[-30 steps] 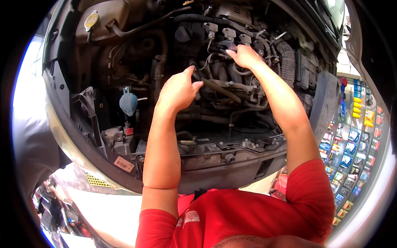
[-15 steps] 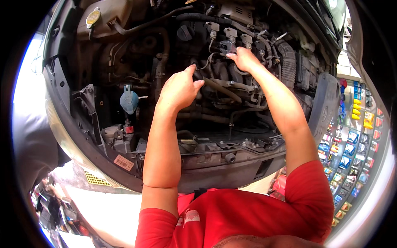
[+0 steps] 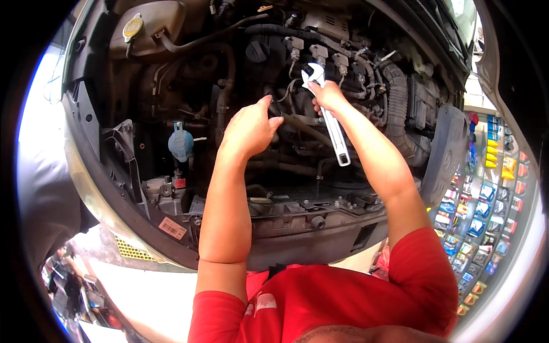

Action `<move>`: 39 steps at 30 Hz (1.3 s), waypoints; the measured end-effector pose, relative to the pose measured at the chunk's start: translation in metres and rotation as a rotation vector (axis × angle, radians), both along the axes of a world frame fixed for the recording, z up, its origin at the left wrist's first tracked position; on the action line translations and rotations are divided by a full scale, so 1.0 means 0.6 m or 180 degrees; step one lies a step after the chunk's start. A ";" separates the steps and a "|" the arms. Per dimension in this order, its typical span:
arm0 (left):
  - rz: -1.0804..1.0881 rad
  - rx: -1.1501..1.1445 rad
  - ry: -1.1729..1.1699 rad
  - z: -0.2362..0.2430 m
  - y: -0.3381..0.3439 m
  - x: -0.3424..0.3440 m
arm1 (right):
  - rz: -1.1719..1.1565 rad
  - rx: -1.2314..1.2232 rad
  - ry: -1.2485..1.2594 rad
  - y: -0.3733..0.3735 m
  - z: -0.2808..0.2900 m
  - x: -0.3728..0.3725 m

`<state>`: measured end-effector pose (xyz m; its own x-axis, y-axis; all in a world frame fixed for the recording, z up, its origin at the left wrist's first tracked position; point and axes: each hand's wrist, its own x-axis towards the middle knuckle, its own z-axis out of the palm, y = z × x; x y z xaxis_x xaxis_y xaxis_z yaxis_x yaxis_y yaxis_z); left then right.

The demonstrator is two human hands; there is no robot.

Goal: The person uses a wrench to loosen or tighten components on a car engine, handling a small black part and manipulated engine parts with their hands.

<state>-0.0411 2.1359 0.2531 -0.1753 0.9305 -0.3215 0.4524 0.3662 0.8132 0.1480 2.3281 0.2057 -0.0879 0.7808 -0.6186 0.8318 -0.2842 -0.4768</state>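
Note:
My right hand [image 3: 330,98] grips a silver adjustable wrench [image 3: 337,137] just below its jaw. The jaw end points up toward the grey connectors [image 3: 318,52] on the engine, and the handle slants down toward me. To the left, my left hand [image 3: 247,130] is curled at a dark part of the engine, index fingertip and thumb on either side of it. Its other fingers are hidden, and what lies within them I cannot make out. A brown-grey hose [image 3: 306,127] runs just right of my left thumb.
Around my hands is an open engine bay. A coolant tank [image 3: 153,28] with a yellow cap stands far left, a blue cap [image 3: 180,143] nearer. A ribbed air hose [image 3: 396,94] runs at the right. The front crossmember [image 3: 297,234] lies before me; packaged goods [image 3: 480,223] hang beyond it.
My right hand has turned and drawn back slightly left, bringing the wrench into full sight with its handle swung toward me. The left hand has barely moved.

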 end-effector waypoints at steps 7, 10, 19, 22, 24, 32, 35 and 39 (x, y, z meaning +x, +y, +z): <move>0.0010 0.0030 -0.0041 -0.003 0.001 0.004 | 0.1047 0.0460 -0.0825 0.022 0.049 0.028; -0.0014 -0.0069 -0.0062 0.006 -0.001 0.001 | 0.2377 0.1353 -0.1590 0.045 0.058 0.018; 0.0020 0.0005 -0.0116 -0.009 -0.001 0.001 | 0.2724 0.0983 -0.2210 0.061 0.100 -0.027; 0.0005 0.0040 -0.0052 -0.005 -0.001 0.000 | 0.2522 0.0970 -0.2100 0.057 0.088 -0.018; 0.0002 0.0061 -0.0059 -0.006 -0.002 0.000 | 0.2402 0.1062 -0.1871 0.050 0.069 -0.005; -0.0033 -0.0002 -0.0108 0.004 0.000 -0.001 | 0.0004 0.0206 0.0326 -0.012 -0.022 0.020; -0.0034 -0.0026 -0.0126 0.004 -0.001 -0.005 | 0.0023 0.0252 0.0285 -0.013 -0.021 0.020; -0.0043 0.0028 -0.0144 -0.005 -0.003 -0.003 | 0.0671 0.0366 -0.0410 0.010 0.010 0.031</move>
